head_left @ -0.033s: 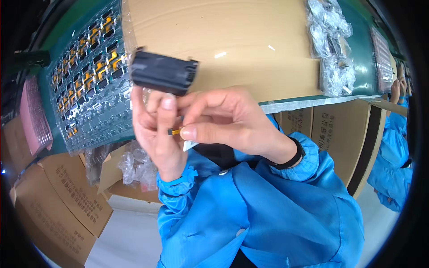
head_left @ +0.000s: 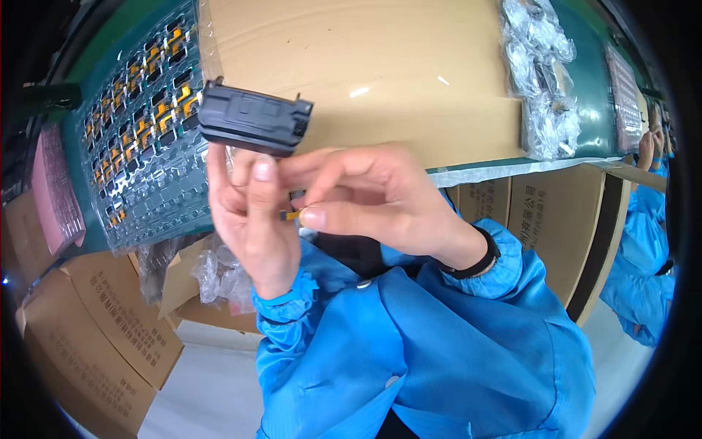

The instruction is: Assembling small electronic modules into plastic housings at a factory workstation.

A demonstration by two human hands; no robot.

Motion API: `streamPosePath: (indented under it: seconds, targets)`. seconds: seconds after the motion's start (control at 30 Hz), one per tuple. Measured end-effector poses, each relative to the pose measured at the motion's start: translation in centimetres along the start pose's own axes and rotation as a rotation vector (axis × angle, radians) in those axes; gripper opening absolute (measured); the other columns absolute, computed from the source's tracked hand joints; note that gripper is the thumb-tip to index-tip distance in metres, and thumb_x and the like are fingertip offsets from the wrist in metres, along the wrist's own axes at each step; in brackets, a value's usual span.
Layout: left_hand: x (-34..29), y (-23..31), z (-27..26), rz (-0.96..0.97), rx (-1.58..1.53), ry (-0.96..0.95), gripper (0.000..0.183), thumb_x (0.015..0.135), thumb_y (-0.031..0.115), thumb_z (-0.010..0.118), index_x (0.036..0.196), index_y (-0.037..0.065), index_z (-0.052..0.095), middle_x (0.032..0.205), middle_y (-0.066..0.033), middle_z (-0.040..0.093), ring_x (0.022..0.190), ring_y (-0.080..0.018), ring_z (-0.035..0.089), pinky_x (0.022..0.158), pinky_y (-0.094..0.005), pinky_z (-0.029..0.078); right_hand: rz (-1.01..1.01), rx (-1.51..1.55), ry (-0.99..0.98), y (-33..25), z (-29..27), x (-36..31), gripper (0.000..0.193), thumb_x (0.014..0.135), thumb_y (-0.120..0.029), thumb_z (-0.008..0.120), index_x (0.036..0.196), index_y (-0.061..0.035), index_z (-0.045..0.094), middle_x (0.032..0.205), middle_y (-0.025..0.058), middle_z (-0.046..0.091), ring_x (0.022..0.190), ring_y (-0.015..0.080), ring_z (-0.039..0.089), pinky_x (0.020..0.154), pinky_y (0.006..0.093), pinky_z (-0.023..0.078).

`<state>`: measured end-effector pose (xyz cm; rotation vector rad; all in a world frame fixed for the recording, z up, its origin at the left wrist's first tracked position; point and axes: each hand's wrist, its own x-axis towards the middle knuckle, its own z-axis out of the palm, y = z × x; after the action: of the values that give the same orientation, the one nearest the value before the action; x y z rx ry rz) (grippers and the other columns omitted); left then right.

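In my left hand (head_left: 252,223) is a black plastic housing (head_left: 252,117), its long body raised above the fingers and tilted slightly down to the right. My left thumb points up beneath it, and the other fingers are partly hidden. Close beside it, my right hand (head_left: 376,194) pinches a small orange flex cable (head_left: 292,216) between thumb and forefinger. The cable's dark end reaches toward my left palm; whether it touches is unclear. A whitish bit shows under the right fingertips, too small to name.
A clear tray (head_left: 157,121) of orange-and-black flex parts lies at the left. Cardboard (head_left: 365,51) covers the middle of the green table. Plastic-wrapped items (head_left: 541,80) lie to its right. Cartons (head_left: 110,322) stand below the table edge. A co-worker's blue sleeve (head_left: 640,234) appears far right.
The black housing and my left hand have shifted slightly left, and the housing looks sharper. My right hand stays nearly in place with the flex cable. Less of the whitish bit shows.
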<state>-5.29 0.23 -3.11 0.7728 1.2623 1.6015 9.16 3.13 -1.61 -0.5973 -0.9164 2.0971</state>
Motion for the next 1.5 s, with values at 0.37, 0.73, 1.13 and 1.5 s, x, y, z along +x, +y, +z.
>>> streamPosePath:
  seconds: [0.37,0.73,1.13,1.5]
  targets:
    - [0.9,1.3,0.5,0.186,0.198,-0.011,0.034,0.095,0.007,0.063,0.128,-0.002,0.058,0.100,-0.0008,0.065,0.082,-0.0037,0.055,0.072,-0.0171,0.042,-0.177,-0.696,0.167,-4.6,-1.9,-1.5,0.008,0.080,0.002,0.073,0.086,0.0004,0.069,0.110,0.0131,0.062,0.095,0.0174,0.061,0.083,0.0296,0.047]
    - [0.6,1.2,0.5,0.078,0.075,-0.185,0.024,0.099,0.018,0.058,0.106,-0.003,0.069,0.085,0.0016,0.053,0.076,-0.0063,0.044,0.067,-0.0204,0.033,0.118,-0.617,0.140,-5.1,0.1,0.1,0.008,0.083,0.002,0.074,0.088,0.0063,0.069,0.078,0.0091,0.070,0.072,0.0100,0.066,0.064,0.0212,0.051]
    - [1.4,2.4,-0.4,0.056,0.175,-0.407,0.025,0.093,0.012,0.055,0.109,-0.002,0.069,0.087,-0.0006,0.053,0.079,-0.0087,0.044,0.071,-0.0216,0.034,0.165,-0.820,0.230,-5.9,0.7,0.0,0.007,0.081,0.001,0.075,0.081,0.0052,0.070,0.071,0.0051,0.068,0.063,0.0052,0.063,0.056,0.0180,0.047]
    - [1.7,2.7,-0.8,0.011,0.157,-0.485,0.034,0.084,0.014,0.056,0.111,-0.003,0.068,0.089,-0.0010,0.053,0.076,-0.0087,0.042,0.070,-0.0218,0.032,0.214,-0.881,0.253,-6.2,0.9,0.0,0.006,0.079,0.001,0.075,0.078,0.0040,0.069,0.068,0.0033,0.066,0.061,0.0030,0.061,0.055,0.0161,0.046]
